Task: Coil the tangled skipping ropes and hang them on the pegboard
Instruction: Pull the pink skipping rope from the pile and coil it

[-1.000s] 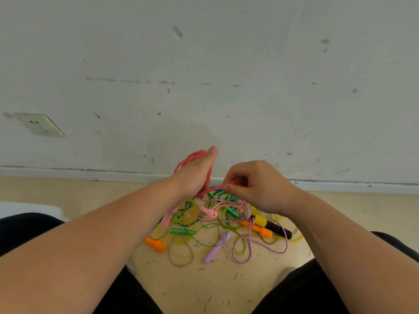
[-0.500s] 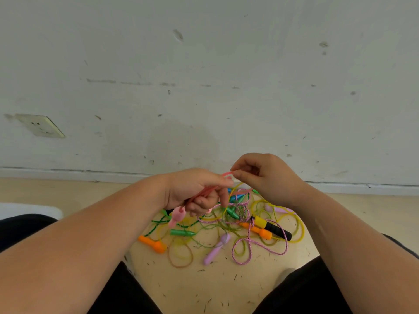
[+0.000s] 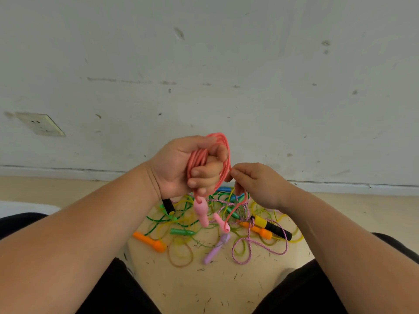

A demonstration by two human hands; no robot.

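My left hand (image 3: 181, 168) is raised in front of the wall and closed around several loops of a pink skipping rope (image 3: 223, 152). One pink handle (image 3: 201, 211) hangs just below that fist. My right hand (image 3: 258, 184) pinches the same rope's free strand beside the coil; this strand runs down to the second pink handle (image 3: 222, 222). Beneath both hands a tangle of ropes (image 3: 226, 223) lies on the floor: green, yellow, a pink-and-white braided cord (image 3: 260, 250), orange handles (image 3: 150, 242), a purple handle (image 3: 215, 249), a yellow-and-black handle (image 3: 272, 226). No pegboard is in view.
A scuffed white wall (image 3: 226, 75) rises just behind the pile, with a socket (image 3: 42, 124) at the left and a skirting board (image 3: 68, 172) along the floor. My legs in black trousers (image 3: 317, 288) flank the pile. Small debris is scattered on the beige floor (image 3: 204, 291).
My left hand has risen and turned palm toward me, with more pink loops gathered in it. My right hand shifted slightly right, still feeding the strand. The second pink handle has lifted off the pile.
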